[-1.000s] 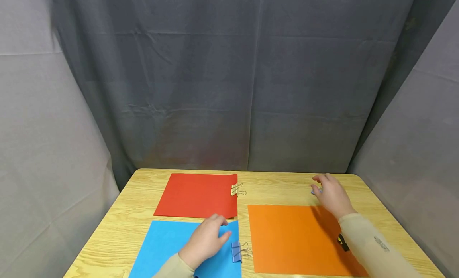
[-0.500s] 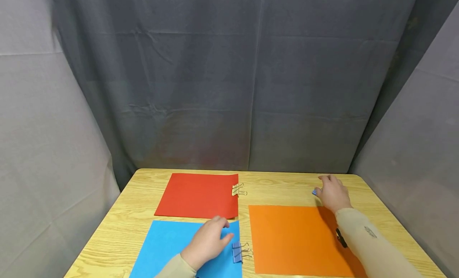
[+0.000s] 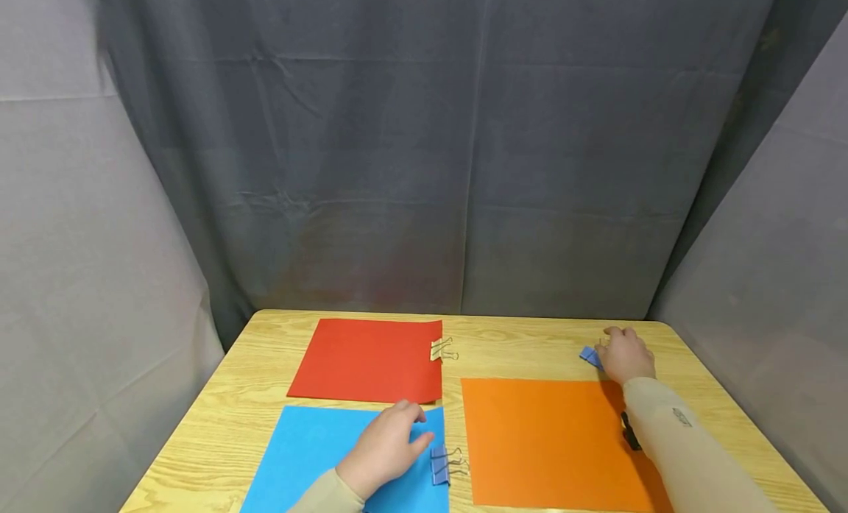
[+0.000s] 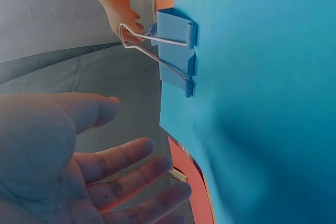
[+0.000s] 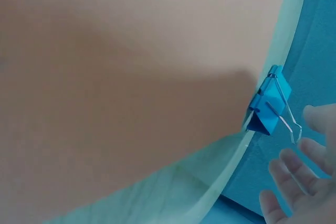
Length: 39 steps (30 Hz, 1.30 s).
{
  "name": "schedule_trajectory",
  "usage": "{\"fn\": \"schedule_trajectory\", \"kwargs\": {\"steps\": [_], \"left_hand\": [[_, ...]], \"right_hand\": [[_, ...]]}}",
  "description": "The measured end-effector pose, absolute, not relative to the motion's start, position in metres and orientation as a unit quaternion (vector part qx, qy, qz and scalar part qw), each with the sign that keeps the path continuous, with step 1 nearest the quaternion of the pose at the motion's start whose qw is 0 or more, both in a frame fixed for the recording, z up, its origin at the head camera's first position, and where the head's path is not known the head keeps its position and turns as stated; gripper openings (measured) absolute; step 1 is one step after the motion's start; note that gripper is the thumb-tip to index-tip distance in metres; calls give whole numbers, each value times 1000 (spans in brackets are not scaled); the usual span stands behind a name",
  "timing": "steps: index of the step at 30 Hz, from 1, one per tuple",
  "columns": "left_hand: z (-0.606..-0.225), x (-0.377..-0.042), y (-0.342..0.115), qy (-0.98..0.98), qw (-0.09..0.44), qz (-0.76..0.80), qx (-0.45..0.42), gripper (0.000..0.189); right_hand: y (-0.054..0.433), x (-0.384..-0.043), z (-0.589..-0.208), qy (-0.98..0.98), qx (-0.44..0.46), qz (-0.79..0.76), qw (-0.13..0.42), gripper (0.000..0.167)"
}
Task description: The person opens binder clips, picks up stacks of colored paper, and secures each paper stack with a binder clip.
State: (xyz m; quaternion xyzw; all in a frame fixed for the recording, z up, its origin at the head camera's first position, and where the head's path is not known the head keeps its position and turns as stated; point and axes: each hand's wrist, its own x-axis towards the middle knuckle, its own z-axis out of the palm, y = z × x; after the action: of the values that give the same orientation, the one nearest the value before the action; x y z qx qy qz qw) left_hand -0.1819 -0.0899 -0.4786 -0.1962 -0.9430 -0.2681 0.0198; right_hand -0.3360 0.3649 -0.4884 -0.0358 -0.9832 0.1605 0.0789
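Observation:
My left hand (image 3: 387,452) rests over a blue sheet (image 3: 311,447) with fingers and thumb spread, holding nothing. Beside its thumb, a blue binder clip (image 4: 177,51) is clamped on that sheet's right edge, wire handles pointing outward. At the back right of the table, another blue binder clip (image 3: 591,357) lies on the wood. My right hand (image 3: 626,355) is just to its right, partly covering it in the head view. In the right wrist view the thumb and fingers (image 5: 294,177) are around the ends of that clip's wire handles (image 5: 287,114), seemingly apart from them.
Behind the blue sheet lies a red sheet (image 3: 371,358) with a cream binder clip (image 3: 437,349) on its right edge. An orange sheet (image 3: 550,443) lies in front of my right hand, under the forearm. Grey cloth (image 3: 424,167) hangs behind the wooden table (image 3: 199,425).
My right hand has drawn rightward off the loose blue clip, so more of the clip shows. The left hand has stayed in place.

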Motion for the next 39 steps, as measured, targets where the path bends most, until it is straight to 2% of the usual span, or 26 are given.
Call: {"fn": "schedule_trajectory", "kwargs": {"steps": [14,25,39], "left_hand": [[-480,-180,-92,-945,31,-257,-201,23],[-482,-177,-92,-945,31,-254,-203,23],[-485,-178,-92,-946,19,-256,-196,24]], "right_hand": [[362,-339,-489,-983,-64,160,63,43],[373,-345,-495,-983,-73,157,61,27],[369,-335,-483,-985,-33,155,68,17]]}}
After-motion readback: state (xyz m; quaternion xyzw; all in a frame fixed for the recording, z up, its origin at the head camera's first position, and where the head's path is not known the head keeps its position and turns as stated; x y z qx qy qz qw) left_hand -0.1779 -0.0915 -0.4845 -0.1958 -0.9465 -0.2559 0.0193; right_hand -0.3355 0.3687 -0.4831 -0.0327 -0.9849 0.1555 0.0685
